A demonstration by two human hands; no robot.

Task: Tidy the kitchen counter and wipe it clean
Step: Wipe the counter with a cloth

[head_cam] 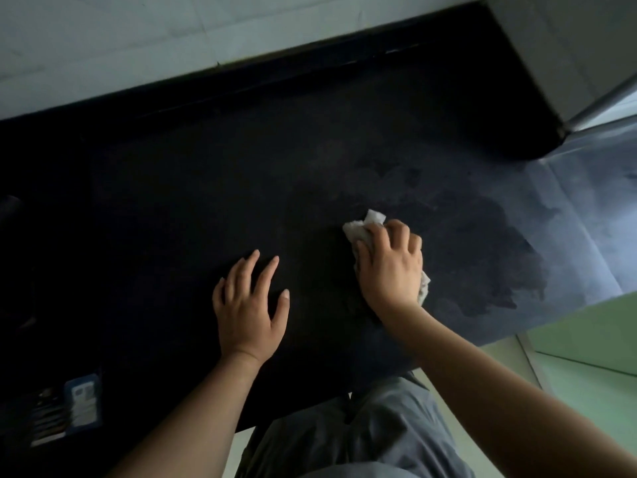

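Observation:
A dark stone kitchen counter [193, 188] fills most of the head view. My right hand [391, 265] presses a crumpled white cloth [362, 227] flat onto the counter, right of centre; the cloth shows past my fingertips and again beside my wrist. My left hand [250, 307] rests palm down on the counter to the left of it, fingers spread, holding nothing. A wet smeared patch [489, 257] spreads over the counter to the right of the cloth.
A small blue box with a white label [82, 403] lies at the counter's near left edge, beside dark stacked items. A pale tiled wall [138, 39] runs behind the counter. A grey cabinet corner with a metal rail [599, 105] stands at the far right. Green floor [586, 360] shows at right.

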